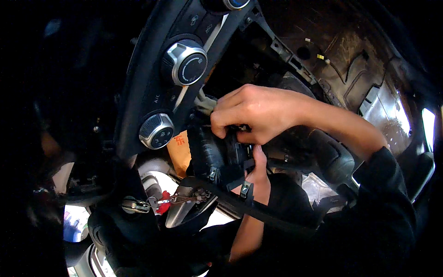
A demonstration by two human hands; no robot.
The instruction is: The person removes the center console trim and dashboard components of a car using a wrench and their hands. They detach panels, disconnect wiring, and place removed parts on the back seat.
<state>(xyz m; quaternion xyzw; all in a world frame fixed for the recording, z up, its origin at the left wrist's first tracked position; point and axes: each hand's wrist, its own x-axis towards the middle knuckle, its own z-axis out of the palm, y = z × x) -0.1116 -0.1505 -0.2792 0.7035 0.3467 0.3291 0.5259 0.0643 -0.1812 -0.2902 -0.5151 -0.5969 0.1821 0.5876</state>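
Observation:
A black plastic trim panel point(217, 171) with metal spring clips hangs below the opening in a car dashboard. My left hand point(259, 177) reaches up from below and grips its edge, thumb on top, the other fingers mostly hidden behind it. From the right, my right hand point(251, 113) reaches over the same panel. Its fingers are curled and closed against the panel's back, where dark small parts sit; what they pinch is hidden. Just left of the right fingertips, a pale wiring bundle point(204, 102) comes out of the dashboard.
A climate control panel point(152, 99) with silver-rimmed knobs stands at the left. Keys with a red tag point(163, 203) hang below it, beside a yellow-orange paper point(180, 152). At upper right, loose wires with a small yellow connector point(320, 57) run over a bare panel.

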